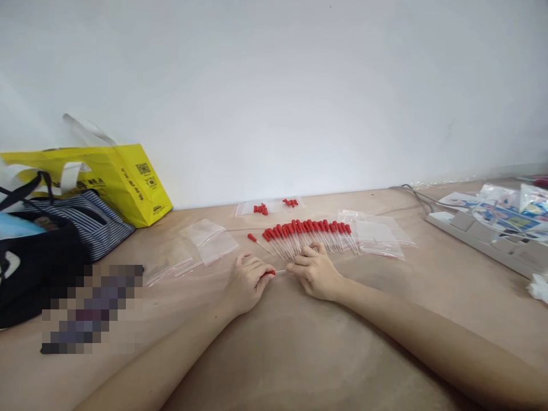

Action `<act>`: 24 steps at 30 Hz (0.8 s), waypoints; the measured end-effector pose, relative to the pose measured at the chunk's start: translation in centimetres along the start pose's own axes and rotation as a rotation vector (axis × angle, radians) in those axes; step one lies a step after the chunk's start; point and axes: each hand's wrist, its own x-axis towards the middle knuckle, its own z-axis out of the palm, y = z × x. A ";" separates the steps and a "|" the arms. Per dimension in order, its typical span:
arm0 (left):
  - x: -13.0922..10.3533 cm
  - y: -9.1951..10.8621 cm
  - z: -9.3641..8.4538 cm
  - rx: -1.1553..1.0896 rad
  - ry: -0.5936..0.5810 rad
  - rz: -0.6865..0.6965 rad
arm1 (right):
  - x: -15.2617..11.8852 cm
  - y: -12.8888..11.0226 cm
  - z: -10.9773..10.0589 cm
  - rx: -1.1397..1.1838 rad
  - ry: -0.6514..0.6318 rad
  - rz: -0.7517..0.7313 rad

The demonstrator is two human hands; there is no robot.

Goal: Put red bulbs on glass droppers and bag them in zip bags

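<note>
Between my hands, low over the table, lies a thin clear tube (281, 272) with a red rubber bulb (269, 273) at its left end. My left hand (249, 283) pinches the red bulb between thumb and fingers. The fingers of my right hand (315, 273) are closed on the tube's right end. Just beyond my hands, several red-topped clear droppers (306, 227) lie side by side in a fanned row. One separate dropper (252, 237) rests at the row's left. Behind them, loose red bulbs (261, 209) lie on a clear bag near the wall.
Clear zip bags (216, 245) lie left of the row, and more bags (381, 233) lie right. A yellow bag (124, 182), striped bag (100, 220) and black bag (64, 268) stand left. At right are a white power strip (479, 237) with cables and some packets (509, 214).
</note>
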 end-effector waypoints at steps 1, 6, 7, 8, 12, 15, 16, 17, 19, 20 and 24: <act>0.0 0.1 0.0 0.010 0.002 0.003 | 0.1 -0.1 -0.1 0.016 -0.007 0.018; 0.1 0.4 -0.2 0.046 0.019 0.030 | 0.5 -0.8 -0.6 0.138 -0.059 0.142; 0.1 0.4 -0.3 0.049 0.021 0.038 | 0.6 -0.9 -0.7 0.169 -0.074 0.171; 0.1 0.5 -0.3 0.052 0.019 0.045 | 0.7 -1.0 -0.7 0.199 -0.090 0.198; 0.2 0.5 -0.4 0.056 0.024 0.074 | 1.0 -1.1 -0.8 0.278 -0.157 0.281; 0.2 0.5 -0.4 0.060 0.039 0.097 | 1.2 -1.3 -0.9 0.309 -0.201 0.329; 0.1 0.5 -0.4 0.061 0.042 0.105 | 1.3 -1.4 -0.9 0.321 -0.215 0.343; 0.1 0.5 -0.4 0.060 0.048 0.112 | 1.3 -1.5 -0.9 0.334 -0.228 0.357; 0.1 0.6 -0.4 0.061 0.059 0.123 | 1.4 -1.6 -0.9 0.363 -0.238 0.380; 0.1 0.7 -0.4 0.063 0.060 0.128 | 1.5 -1.7 -0.9 0.380 -0.238 0.388; 0.1 0.6 -0.4 0.062 0.040 0.114 | 1.5 -1.7 -0.8 0.444 -0.222 0.394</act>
